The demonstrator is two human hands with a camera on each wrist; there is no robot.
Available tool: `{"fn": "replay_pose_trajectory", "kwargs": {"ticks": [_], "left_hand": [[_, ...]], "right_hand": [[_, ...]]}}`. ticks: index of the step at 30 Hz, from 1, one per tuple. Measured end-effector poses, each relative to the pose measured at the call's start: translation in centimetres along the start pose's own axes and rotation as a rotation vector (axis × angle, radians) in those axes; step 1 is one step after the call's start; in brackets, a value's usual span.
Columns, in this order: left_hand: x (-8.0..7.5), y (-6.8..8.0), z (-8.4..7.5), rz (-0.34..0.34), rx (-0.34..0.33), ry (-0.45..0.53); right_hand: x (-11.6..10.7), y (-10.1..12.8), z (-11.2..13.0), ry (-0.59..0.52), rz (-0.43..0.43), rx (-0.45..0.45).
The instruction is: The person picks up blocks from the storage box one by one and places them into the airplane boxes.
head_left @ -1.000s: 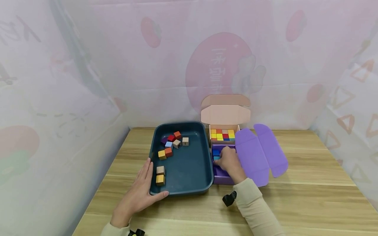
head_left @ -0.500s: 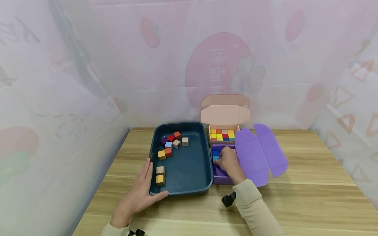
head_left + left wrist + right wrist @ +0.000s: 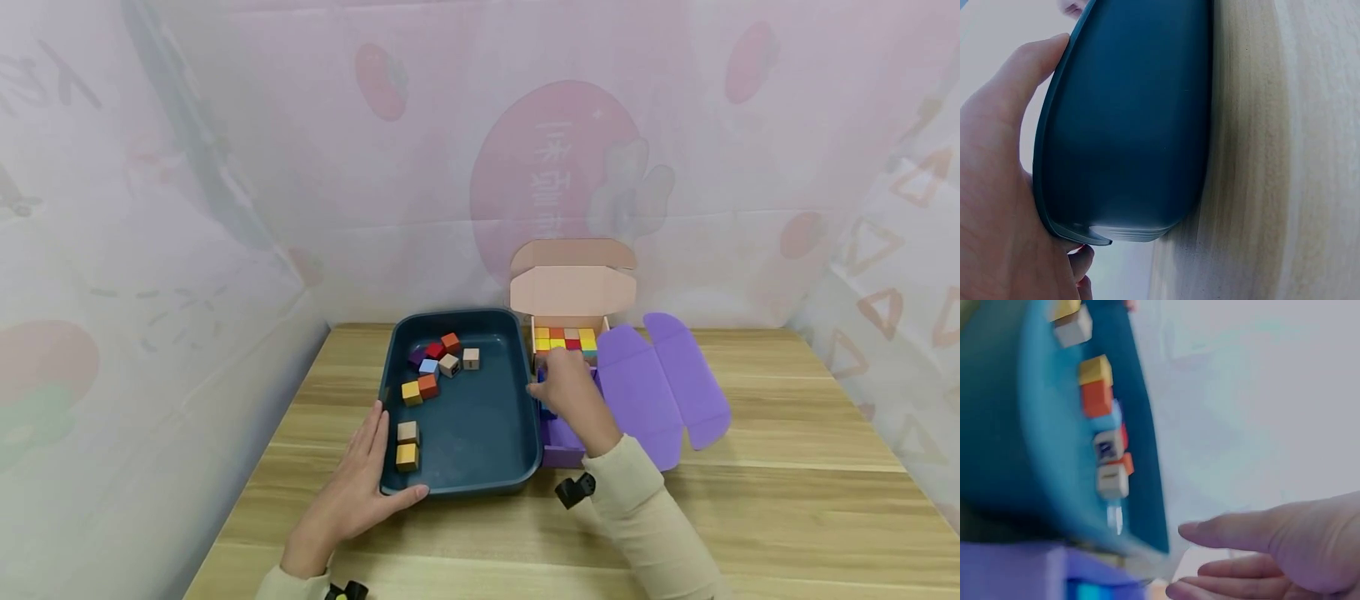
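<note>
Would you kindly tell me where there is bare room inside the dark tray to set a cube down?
The tray floor is bare across its middle and right, from the cube cluster to the right wall beside the purple box. It is crowded at the far-left corner, and two cubes sit near the left hand.

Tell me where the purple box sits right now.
In the head view, the purple box sits right of the dark teal tray, touching it, in front of the peach box, under the right hand.
</note>
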State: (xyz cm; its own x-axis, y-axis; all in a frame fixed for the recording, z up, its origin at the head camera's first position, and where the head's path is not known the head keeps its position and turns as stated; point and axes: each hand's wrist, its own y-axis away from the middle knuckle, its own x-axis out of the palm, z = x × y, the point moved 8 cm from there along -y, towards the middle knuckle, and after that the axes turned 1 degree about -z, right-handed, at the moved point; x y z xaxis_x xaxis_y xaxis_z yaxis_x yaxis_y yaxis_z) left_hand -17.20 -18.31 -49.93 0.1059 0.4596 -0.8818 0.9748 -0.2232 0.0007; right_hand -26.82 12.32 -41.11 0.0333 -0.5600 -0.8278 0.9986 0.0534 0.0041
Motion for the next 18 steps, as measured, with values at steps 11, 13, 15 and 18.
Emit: {"fn": "replay_pose_trajectory", "kwargs": {"ticks": [11,13,15,18], "left_hand": [[0.0,0.1,0.0,0.004,-0.017,-0.011],[0.0,0.2,0.0,0.009,-0.022,-0.010],[0.1,0.4,-0.1,0.011,-0.019,-0.012],[0.1,0.6,-0.2,0.008,-0.017,-0.010]], "right_hand": [[2.5,-4.7,4.8,-0.042,0.118,-0.190],[3.5,-5.7,4.9,-0.049,0.127,-0.186],[4.5,-6.5,4.8,-0.059,0.135,-0.181],[5.9,-7.5,4.6,-0.072,0.152,-0.170]]}}
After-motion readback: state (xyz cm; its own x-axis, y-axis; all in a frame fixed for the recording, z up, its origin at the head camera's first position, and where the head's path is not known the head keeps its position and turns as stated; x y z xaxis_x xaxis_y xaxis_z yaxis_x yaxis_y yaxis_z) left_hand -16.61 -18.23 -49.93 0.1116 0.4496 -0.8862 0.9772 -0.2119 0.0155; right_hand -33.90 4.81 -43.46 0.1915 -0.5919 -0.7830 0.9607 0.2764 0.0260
